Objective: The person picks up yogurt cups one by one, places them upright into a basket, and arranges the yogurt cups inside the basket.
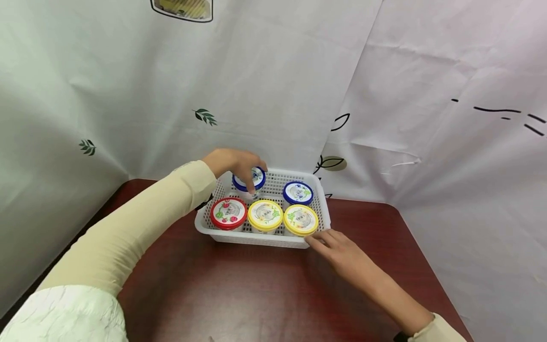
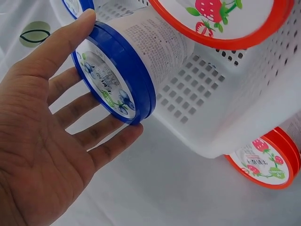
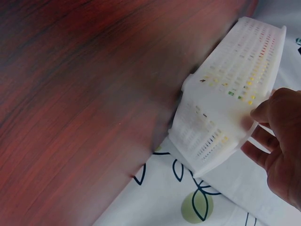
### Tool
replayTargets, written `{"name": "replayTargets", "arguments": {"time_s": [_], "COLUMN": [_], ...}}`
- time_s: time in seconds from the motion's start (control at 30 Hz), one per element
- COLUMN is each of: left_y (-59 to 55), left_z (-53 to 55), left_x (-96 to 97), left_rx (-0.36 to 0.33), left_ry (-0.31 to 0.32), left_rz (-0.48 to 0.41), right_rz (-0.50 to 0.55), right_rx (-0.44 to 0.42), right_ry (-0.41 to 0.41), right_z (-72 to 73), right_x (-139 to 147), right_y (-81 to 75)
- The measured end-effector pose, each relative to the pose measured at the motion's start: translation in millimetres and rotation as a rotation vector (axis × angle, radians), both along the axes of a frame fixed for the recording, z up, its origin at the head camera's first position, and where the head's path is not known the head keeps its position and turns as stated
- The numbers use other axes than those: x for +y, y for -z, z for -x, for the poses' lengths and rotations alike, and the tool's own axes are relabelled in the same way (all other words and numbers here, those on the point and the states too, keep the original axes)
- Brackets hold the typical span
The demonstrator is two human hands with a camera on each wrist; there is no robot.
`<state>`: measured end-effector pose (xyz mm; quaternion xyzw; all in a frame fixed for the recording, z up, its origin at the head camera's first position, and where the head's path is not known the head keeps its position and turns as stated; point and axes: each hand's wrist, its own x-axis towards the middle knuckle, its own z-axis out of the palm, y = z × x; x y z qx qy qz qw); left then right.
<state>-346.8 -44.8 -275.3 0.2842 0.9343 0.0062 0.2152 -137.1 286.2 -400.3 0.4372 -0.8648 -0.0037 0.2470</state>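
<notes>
A white perforated plastic basket (image 1: 265,239) holds several lidded tubs. My left hand (image 1: 242,166) reaches over its back left part and holds a blue-lidded tub (image 1: 258,176) by the lid; in the left wrist view the thumb and spread fingers reach round the rim of the blue lid (image 2: 110,77), the palm clear of it. My right hand (image 1: 339,251) is at the front right corner; the right wrist view shows thumb and fingers pinching the basket rim (image 3: 257,123). A red-lidded tub (image 1: 228,213), two yellow-lidded tubs (image 1: 265,215) and another blue-lidded tub (image 1: 298,193) stand in the basket.
The basket stands at the back of a dark red wooden table (image 1: 239,289). White printed cloth (image 1: 273,95) hangs close behind and at both sides. Another red-lidded tub (image 2: 265,162) shows outside the basket in the left wrist view; the left arm covers that area in the head view.
</notes>
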Motion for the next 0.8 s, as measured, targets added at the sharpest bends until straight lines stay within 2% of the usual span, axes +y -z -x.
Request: {"name": "replayTargets", "arguments": {"time_s": [0.3,0.6,0.8], "left_y": [5.8,20.1,23.9], "left_z": [2.8,7.6,6.8], "left_x": [8.0,17.1,23.9], "left_rx": [-0.003,-0.021,-0.037], "left_ry": [0.013,-0.004,-0.022], "left_rz": [0.012,0.017,0.021], "right_rz": [0.001,-0.004,-0.004], "right_rx": [0.010,0.004,-0.003], "right_ry": [-0.006,0.002,0.010], "right_z": [1.2,2.0,1.3], "right_x": [0.1,0.1,0.0], "right_y": [0.9,1.2,1.0]}}
